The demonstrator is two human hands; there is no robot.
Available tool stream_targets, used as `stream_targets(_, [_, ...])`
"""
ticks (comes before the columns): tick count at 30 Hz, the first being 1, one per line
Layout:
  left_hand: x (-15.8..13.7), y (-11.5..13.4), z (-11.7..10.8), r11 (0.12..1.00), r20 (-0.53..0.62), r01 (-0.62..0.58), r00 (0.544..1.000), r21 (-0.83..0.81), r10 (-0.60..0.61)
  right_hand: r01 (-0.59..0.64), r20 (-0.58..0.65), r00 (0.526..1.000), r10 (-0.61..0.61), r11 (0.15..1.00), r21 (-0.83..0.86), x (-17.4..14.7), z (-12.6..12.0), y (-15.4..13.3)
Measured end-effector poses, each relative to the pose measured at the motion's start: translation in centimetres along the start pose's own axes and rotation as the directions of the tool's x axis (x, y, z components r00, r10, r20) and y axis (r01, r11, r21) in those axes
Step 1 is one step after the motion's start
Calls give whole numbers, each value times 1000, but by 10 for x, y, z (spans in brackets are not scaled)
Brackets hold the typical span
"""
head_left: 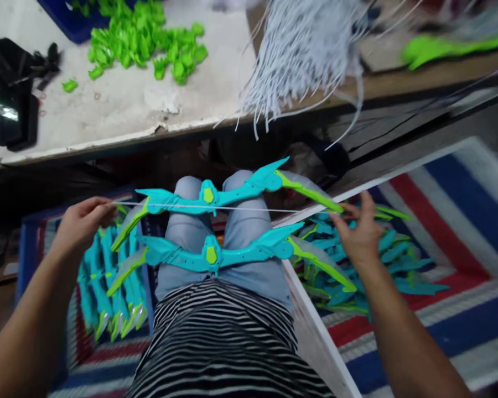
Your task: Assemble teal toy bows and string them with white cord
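Observation:
Two turquoise toy bows with lime-green tips lie across my lap, a farther bow and a nearer bow. A thin white string runs taut over the farther bow from one hand to the other. Out to the left, my left hand is closed, pinching one end of the string beyond the bow's left tip. Thumb and forefinger of my right hand are pinched at the farther bow's right tip, where the string arrives; the other fingers are spread. Exactly how the string meets that tip is too small to tell.
Stacked bows fill a lined blue crate at left. More bows lie in a white-rimmed, striped-lined box at right. On the bench are green pieces, a blue bin, white strings and a black device.

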State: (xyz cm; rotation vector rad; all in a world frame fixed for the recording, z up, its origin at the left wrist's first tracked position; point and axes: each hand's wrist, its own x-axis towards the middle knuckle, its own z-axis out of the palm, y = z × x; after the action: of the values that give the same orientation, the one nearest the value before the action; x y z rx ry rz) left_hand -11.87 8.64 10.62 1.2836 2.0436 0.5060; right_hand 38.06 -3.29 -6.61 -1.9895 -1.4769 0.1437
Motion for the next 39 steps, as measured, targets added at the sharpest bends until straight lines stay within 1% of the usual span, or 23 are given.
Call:
stream_targets(2, [2,-15,-5,999,-28,14,1000,42,-13,44,47,998,-45,999,16,2,-3,-5])
stream_targets(4, [8,-29,2,993,-3,-27,1000,114,27,120,95,988,-123,992,29,8,-6,-12])
stream_targets(6, [16,-42,16,974,21,-116,993,197,114,152,85,984,-155,987,43,23,-8,-22])
stream_targets(7, [21,-48,23,955,31,-177,984,236,175,124,51,991,-127,990,60,35,-8,-28])
stream_targets(9, [29,-60,37,903,57,-316,948,292,314,-46,-44,998,53,986,157,65,-5,-42])
stream_targets(10, [33,-65,42,870,74,-387,921,306,384,-170,-62,980,190,956,240,83,-1,-48])
stream_targets(12, [37,-71,48,804,92,-496,864,328,496,-385,-4,908,419,837,390,120,7,-59])
stream_targets(14, [37,-69,50,753,32,-553,812,357,582,-493,89,853,514,738,461,150,15,-65])
stream_targets(17, [24,-50,50,728,-124,-557,754,399,645,-517,144,841,521,699,494,166,15,-65])
stream_targets(19, [7,-27,55,759,-159,-562,759,330,631,-527,170,836,522,673,519,153,3,-59])
stream_targets(20, [-4,-15,61,779,-119,-577,779,246,615,-535,188,831,523,660,527,140,-7,-55])
stream_targets(22, [-31,12,80,806,90,-591,804,10,588,-568,237,813,532,630,530,100,-34,-44])
stream_targets(23, [-47,24,94,814,256,-571,775,-110,578,-590,272,800,535,616,522,76,-49,-38])
stream_targets(24, [-64,35,110,823,430,-529,706,-207,562,-615,308,784,540,604,507,49,-64,-33])
stream_targets(26, [-101,48,148,854,730,-403,464,-330,501,-661,355,749,560,591,462,-8,-91,-28])
stream_targets(28, [-135,50,189,930,909,-202,227,-307,350,-686,341,726,597,604,405,-62,-110,-30])
stream_targets(29, [-149,48,210,966,955,-86,149,-244,254,-688,306,725,618,620,378,-85,-115,-32])
stream_targets(30, [-161,45,231,986,982,32,100,-164,160,-681,262,730,632,639,356,-106,-117,-35])
stream_targets(31, [-171,42,250,986,994,139,77,-90,80,-669,215,739,638,661,339,-122,-116,-38])
stream_targets(32, [-178,40,268,973,997,228,80,-35,18,-653,169,751,638,683,327,-136,-113,-40])
stream_targets(34, [-186,38,299,943,991,333,123,10,-54,-615,79,775,627,721,319,-152,-103,-43])
stream_targets(37, [-188,42,330,934,981,356,178,10,-78,-535,-39,819,572,788,304,-159,-87,-42])
stream_targets(39, [-189,45,342,936,981,351,182,3,-72,-469,-90,858,506,842,268,-158,-79,-39])
